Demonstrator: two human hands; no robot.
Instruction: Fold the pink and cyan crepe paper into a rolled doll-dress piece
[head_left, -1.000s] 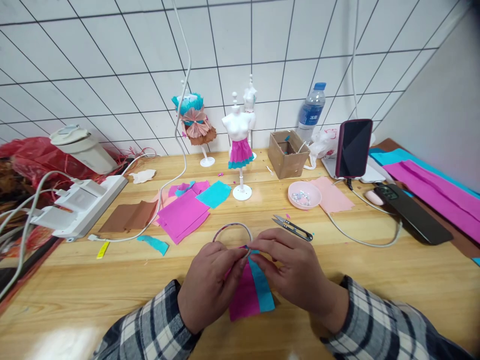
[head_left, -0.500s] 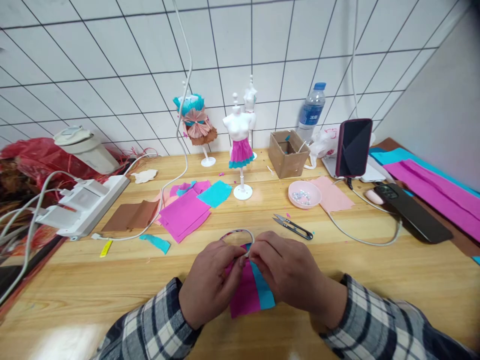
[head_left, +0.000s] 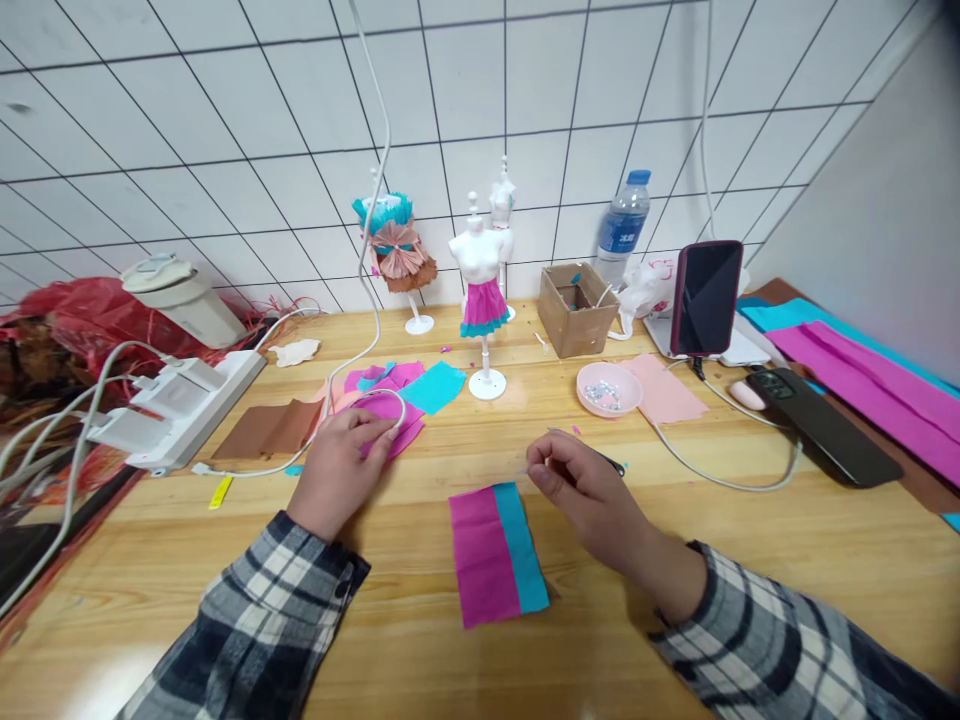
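Note:
A rectangle of magenta and cyan paper (head_left: 495, 552) lies flat on the wooden table (head_left: 750, 540) between my hands. My left hand (head_left: 339, 470) reaches left and grips a thin white ring (head_left: 395, 408) over a pile of magenta and cyan paper sheets (head_left: 409, 395). My right hand (head_left: 579, 485) hovers just right of the rectangle's top edge, thumb and fingers pinched together; what they hold is too small to make out. Small thread snips (head_left: 611, 464) lie partly hidden behind that hand.
Small dress-form mannequins (head_left: 480, 290), a cardboard box (head_left: 576, 310), a pink dish (head_left: 609, 388), a water bottle (head_left: 622, 228) and a propped phone (head_left: 706, 296) stand at the back. A power strip (head_left: 180, 400) with cables sits left. A black phone (head_left: 821, 425) and crepe sheets (head_left: 870, 375) lie right.
My hands have parted. The left hand carried the white ring away to the paper pile on the left; the right hand lifted off. The magenta-cyan rectangle now lies uncovered.

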